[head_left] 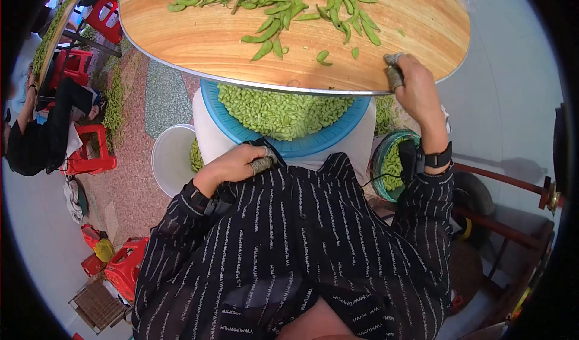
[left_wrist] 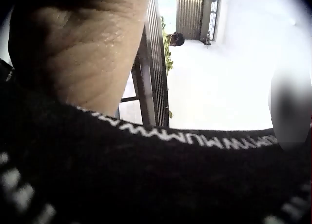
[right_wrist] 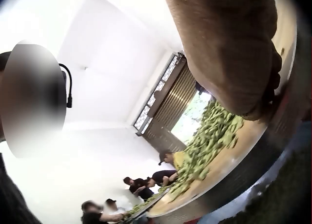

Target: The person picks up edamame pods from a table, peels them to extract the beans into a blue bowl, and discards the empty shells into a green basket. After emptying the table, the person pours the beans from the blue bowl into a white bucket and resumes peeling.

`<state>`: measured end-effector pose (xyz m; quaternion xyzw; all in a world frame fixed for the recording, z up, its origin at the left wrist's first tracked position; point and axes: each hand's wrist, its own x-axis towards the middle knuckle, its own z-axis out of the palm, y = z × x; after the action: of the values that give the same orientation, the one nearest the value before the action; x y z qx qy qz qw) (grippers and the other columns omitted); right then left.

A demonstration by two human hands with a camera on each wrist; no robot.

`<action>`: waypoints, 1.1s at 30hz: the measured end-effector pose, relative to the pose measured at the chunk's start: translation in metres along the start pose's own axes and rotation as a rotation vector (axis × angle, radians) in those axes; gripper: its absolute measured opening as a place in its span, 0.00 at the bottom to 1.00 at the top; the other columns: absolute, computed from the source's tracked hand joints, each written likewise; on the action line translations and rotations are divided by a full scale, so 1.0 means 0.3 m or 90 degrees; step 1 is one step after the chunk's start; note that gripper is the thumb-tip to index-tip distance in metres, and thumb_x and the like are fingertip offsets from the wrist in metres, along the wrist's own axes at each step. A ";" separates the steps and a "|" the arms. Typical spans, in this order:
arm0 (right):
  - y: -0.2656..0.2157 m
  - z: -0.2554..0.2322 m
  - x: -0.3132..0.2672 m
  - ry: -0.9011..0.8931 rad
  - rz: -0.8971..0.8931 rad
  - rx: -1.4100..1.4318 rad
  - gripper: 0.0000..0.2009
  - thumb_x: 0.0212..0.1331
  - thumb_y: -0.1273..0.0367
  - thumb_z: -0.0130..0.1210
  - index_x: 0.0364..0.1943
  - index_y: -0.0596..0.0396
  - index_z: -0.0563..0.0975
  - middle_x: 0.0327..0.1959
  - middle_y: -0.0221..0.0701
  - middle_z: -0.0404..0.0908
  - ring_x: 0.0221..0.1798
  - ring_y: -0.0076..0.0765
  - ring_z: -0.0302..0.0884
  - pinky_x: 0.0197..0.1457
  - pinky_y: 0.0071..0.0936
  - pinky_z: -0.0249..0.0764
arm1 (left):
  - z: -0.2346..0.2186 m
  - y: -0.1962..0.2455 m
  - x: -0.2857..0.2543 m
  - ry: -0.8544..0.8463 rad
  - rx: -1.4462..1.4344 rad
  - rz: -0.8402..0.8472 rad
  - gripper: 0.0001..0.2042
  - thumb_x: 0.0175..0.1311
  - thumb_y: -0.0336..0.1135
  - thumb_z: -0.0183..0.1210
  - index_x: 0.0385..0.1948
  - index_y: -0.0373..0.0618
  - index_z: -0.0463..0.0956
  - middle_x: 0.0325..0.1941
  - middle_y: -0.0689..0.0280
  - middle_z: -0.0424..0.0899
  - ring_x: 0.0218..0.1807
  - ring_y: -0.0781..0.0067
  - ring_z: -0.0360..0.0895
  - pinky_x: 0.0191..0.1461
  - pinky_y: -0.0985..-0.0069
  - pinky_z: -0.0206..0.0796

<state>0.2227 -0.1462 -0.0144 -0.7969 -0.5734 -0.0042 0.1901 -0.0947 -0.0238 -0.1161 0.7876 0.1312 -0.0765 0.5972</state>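
Observation:
My left hand (head_left: 238,164), its fingertip wrapped in grey, pinches the front edge of the black striped shirt (head_left: 253,237). In the left wrist view, the sleeve covers the lower part and only the base of the hand (left_wrist: 83,48) shows. At the near right rim of the round wooden table (head_left: 205,44), my right hand (head_left: 419,92) rests with its fingers bent. Grey wraps cover its thumb and a finger; whether they hold anything I cannot tell. Green soybean pods (head_left: 277,17) are heaped farther up the table, with a few loose ones nearer.
Below the rim, a blue basin (head_left: 217,120) holds shelled beans. A white bucket (head_left: 172,159) stands left of it, a green-rimmed container (head_left: 380,189) of pods right. Red stools (head_left: 96,153) and another person (head_left: 45,129) are at left. A metal-framed rack (head_left: 512,231) stands at right.

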 end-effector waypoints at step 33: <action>-0.200 0.097 -0.155 0.061 -0.038 0.292 0.10 0.40 0.75 0.50 0.31 0.60 0.70 0.28 0.42 0.69 0.30 0.52 0.68 0.29 0.39 0.65 | 0.044 -0.225 0.429 0.035 0.545 -0.168 0.09 0.44 0.33 0.51 0.27 0.40 0.73 0.30 0.52 0.76 0.35 0.53 0.74 0.37 0.63 0.66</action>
<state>0.1457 -0.1635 -0.0341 -0.7147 -0.5728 0.0829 0.3927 0.0084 -0.0046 -0.2177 0.9421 0.2032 -0.1784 0.1984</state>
